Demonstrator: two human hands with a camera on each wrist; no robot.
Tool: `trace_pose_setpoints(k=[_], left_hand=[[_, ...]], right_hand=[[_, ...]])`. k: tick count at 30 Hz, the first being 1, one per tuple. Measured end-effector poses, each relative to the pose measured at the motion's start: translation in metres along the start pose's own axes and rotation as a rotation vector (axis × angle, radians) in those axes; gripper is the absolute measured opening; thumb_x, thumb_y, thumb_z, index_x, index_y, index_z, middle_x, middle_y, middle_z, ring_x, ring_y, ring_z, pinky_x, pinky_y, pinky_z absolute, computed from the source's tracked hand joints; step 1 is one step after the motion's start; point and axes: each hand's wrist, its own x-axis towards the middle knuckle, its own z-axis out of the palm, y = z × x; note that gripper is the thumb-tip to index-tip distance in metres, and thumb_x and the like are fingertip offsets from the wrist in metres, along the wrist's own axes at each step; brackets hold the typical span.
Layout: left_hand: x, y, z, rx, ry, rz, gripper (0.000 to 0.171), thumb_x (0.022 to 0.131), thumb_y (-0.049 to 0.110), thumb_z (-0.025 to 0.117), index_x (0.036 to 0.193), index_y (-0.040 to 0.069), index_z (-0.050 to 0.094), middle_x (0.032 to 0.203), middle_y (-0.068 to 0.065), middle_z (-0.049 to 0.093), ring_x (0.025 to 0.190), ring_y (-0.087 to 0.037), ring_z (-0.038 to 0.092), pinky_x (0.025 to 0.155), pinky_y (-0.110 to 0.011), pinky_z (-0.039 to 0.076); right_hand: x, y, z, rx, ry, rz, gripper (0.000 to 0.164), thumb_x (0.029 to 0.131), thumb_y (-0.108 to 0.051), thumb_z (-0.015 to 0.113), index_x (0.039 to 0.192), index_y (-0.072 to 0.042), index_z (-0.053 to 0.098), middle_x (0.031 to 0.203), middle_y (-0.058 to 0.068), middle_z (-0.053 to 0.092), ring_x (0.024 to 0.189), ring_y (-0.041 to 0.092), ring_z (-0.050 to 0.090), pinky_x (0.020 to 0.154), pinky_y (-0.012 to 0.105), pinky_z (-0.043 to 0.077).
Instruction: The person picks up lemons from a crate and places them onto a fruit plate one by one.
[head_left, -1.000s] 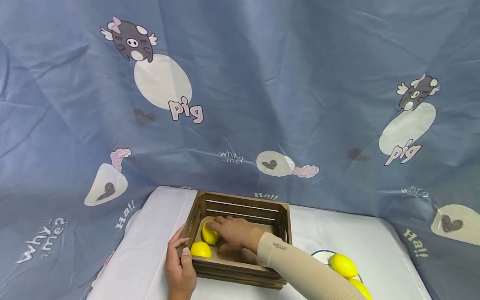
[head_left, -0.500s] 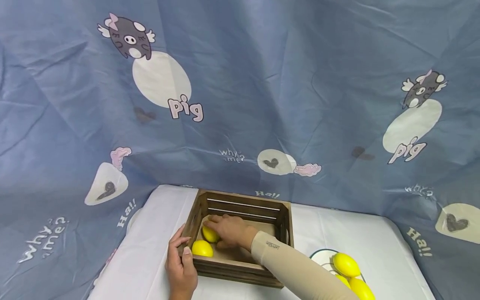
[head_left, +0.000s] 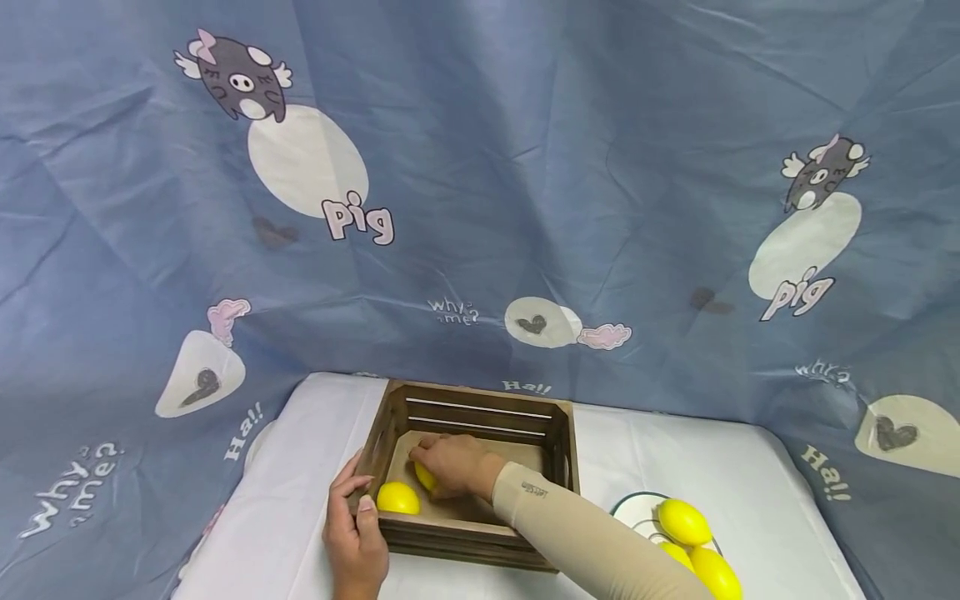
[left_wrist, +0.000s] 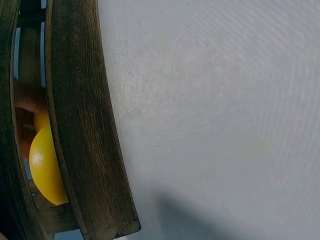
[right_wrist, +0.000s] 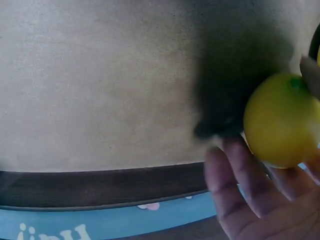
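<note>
Fingers [right_wrist: 252,182] of right hand [head_left: 453,465] half-curled round lemon [right_wrist: 280,120], firmness unclear; left hand [head_left: 352,533] grips crate's [head_left: 450,542] near-left corner; crate floor [right_wrist: 100,100] stretches rightward.

Crate [head_left: 450,537] as clock | its floor [head_left: 517,454] at 2 o'clock is free | loose lemon [head_left: 399,498] inside and left hand [head_left: 356,537] outside obstruct 8 o'clock | sleeve [head_left: 577,533] obstructs entry over 4 o'clock

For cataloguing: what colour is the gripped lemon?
The lemon is yellow with a green patch, clearest in right wrist view.
</note>
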Motion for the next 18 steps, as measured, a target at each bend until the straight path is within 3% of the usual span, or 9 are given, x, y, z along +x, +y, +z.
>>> trace_pose_setpoints(k=[5,9,18], left_hand=[[-0.001,0.001,0.001,0.012,-0.013,-0.009,0.023,0.093,-0.003,0.045,0.111,-0.007,0.059,0.146,-0.015,0.06,0.124,-0.009,0.056,0.102,-0.016,0.04],[-0.0009,0.0019,0.0012,0.011,-0.014,-0.006,0.023,0.094,-0.003,0.045,0.111,-0.007,0.059,0.145,-0.017,0.06,0.126,-0.01,0.056,0.102,-0.016,0.04],[0.0002,0.0002,-0.0001,0.023,-0.008,0.002,0.022,0.095,-0.001,0.045,0.11,-0.007,0.059,0.145,-0.017,0.06,0.126,-0.009,0.056,0.102,-0.015,0.04]], right_hand=[[-0.0019,0.0011,-0.0009,0.042,-0.078,0.063,0.075,0.076,-0.046,0.091,0.14,-0.029,0.056,0.121,-0.006,0.06,0.097,0.011,0.063,0.082,0.028,0.054],[-0.0029,0.0013,-0.0026,0.051,-0.113,0.061,0.08,0.076,-0.046,0.093,0.144,-0.03,0.053,0.121,-0.007,0.057,0.097,0.01,0.061,0.084,0.027,0.053],[-0.0023,-0.0023,-0.0038,0.028,-0.127,0.093,0.077,0.074,-0.046,0.093,0.139,-0.027,0.055,0.11,-0.007,0.055,0.089,0.009,0.059,0.079,0.026,0.053]])
